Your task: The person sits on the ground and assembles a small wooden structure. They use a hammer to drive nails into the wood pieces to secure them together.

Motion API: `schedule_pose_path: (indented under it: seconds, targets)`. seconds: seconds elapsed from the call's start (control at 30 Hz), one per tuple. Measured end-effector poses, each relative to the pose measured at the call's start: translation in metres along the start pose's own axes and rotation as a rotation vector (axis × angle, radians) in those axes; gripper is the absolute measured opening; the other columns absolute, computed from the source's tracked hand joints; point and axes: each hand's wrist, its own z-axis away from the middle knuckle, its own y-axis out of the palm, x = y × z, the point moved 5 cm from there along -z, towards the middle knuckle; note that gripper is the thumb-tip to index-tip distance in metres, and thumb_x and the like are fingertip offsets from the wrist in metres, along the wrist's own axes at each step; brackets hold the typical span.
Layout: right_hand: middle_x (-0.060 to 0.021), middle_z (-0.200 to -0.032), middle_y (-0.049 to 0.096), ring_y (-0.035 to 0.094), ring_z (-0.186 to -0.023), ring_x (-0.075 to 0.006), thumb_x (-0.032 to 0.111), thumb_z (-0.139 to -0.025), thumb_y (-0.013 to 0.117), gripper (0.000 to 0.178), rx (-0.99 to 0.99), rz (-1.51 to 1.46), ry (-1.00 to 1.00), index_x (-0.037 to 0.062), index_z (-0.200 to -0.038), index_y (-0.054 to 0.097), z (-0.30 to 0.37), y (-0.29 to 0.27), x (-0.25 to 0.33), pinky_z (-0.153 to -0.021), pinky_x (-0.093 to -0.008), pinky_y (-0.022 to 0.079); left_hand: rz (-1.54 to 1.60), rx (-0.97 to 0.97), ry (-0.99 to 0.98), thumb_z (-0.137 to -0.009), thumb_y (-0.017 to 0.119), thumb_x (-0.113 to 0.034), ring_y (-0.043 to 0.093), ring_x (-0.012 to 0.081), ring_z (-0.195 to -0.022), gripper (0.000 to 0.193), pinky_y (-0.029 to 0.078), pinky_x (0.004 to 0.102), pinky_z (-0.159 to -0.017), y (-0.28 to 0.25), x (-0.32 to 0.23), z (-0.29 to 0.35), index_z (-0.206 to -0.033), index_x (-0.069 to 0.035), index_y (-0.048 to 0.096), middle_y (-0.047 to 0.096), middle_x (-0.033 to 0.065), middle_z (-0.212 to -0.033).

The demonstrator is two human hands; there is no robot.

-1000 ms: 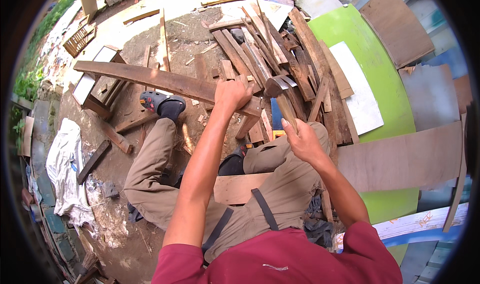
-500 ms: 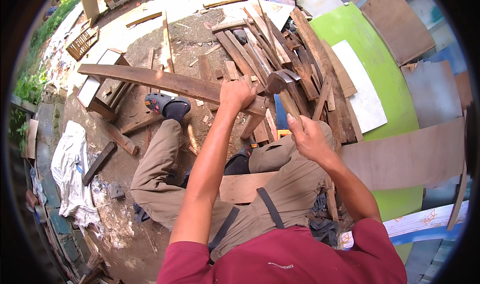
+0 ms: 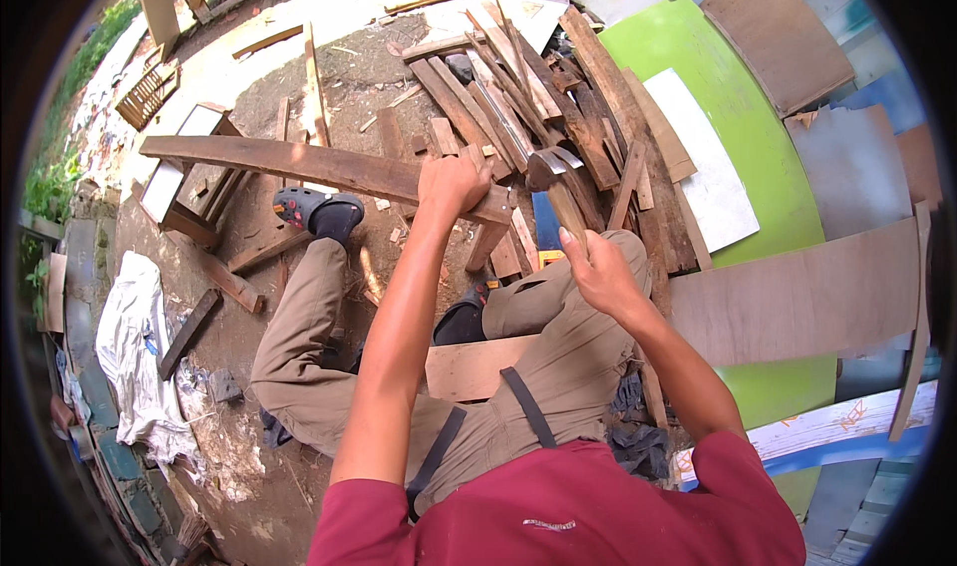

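A long brown wooden plank (image 3: 299,160) slants across in front of me from the far left, its near end between my arms. Near that end my left hand (image 3: 455,181) is closed over the plank. A shorter wood piece (image 3: 486,245) stands beneath the plank's end; whether they are joined I cannot tell. To the right, my right hand (image 3: 604,271) is wrapped round the wooden handle of a claw hammer (image 3: 567,205). The hammer's metal head is raised just right of the plank's end, apart from it.
A heap of loose boards (image 3: 518,97) lies ahead to the right. Beyond it are a green panel (image 3: 698,87) and a white sheet (image 3: 703,167). A blue-bladed handsaw (image 3: 545,222) lies near my right knee. At left are a white cloth (image 3: 140,352) and a small wooden frame (image 3: 184,172).
The whole scene has shifted slightly left in view. Both hands keep their holds, and the hammer stays raised beside the plank's end with little visible movement.
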Motion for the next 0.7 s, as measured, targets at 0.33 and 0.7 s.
schedule_pose_path:
  seconds: [0.33, 0.7]
  targets:
    - [-0.0191, -0.069, 0.06, 0.057, -0.065, -0.0274, 0.047, -0.107, 0.053, 0.056, -0.043, -0.074, -0.138, -0.0054, -0.088, 0.06, -0.004, 0.001, 0.033, -0.065, -0.0434, 0.046, -0.017, 0.014, -0.002, -0.102, 0.044, -0.052, 0.072, 0.0398, -0.098, 0.066, 0.05, 0.0481, -0.095, 0.0, 0.003, -0.001, -0.093, 0.002, 0.079, 0.075, 0.0262, -0.098]
    - [0.003, -0.065, 0.046, 0.041, -0.052, -0.0031, 0.049, -0.11, 0.048, 0.045, -0.111, -0.543, -0.376, 0.0068, -0.095, 0.054, 0.008, -0.079, 0.146, -0.045, -0.0209, 0.031, 0.019, -0.057, 0.014, -0.105, 0.041, -0.041, 0.073, 0.0404, -0.093, 0.059, 0.048, 0.0505, -0.096, 0.005, 0.011, 0.003, -0.086, 0.002, 0.078, 0.074, 0.0276, -0.092]
